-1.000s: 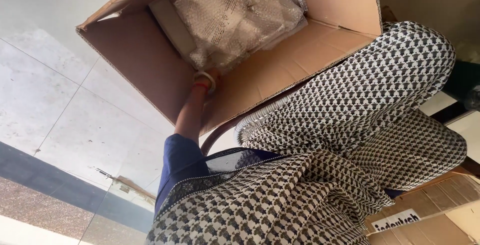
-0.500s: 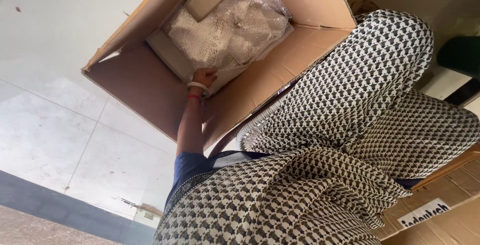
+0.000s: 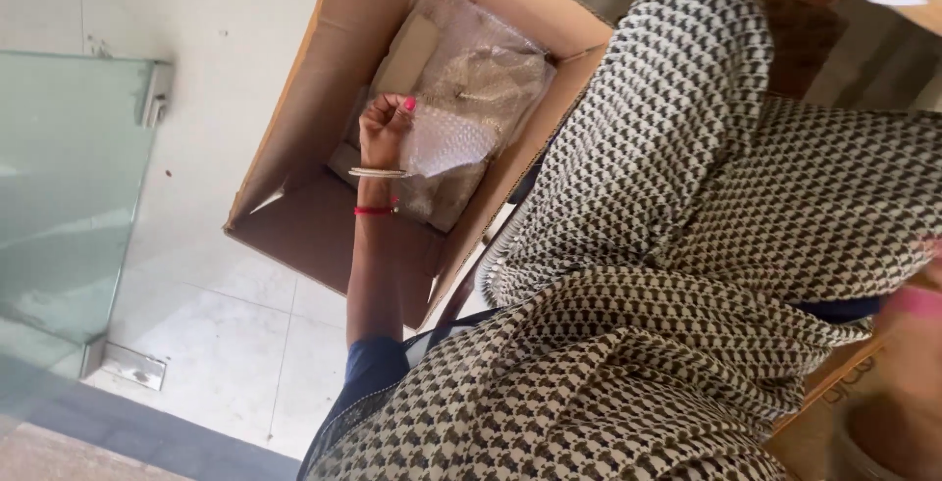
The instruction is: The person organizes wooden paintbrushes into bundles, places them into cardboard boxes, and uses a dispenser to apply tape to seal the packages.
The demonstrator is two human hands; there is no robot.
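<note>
**Inspector:** What risk did you record?

**Assessor:** The left hand (image 3: 385,120) was inside the open cardboard box (image 3: 294,182), its fingertips pinched on a flap of the clear bubble wrap (image 3: 444,145). In my judgement the thin film could have torn or slipped free, since only a corner was gripped. The checked shawl (image 3: 706,236) hung just beside the box and could have snagged on its rim.

**Inspector:** And the right hand?

**Assessor:** Out of view; I could not tell its state.

**Inspector:** Condition of the wrap?

**Assessor:** Crumpled, translucent, lifted at one edge. It lay over a pale wrapped bundle (image 3: 481,79) against the box's far wall.
</note>
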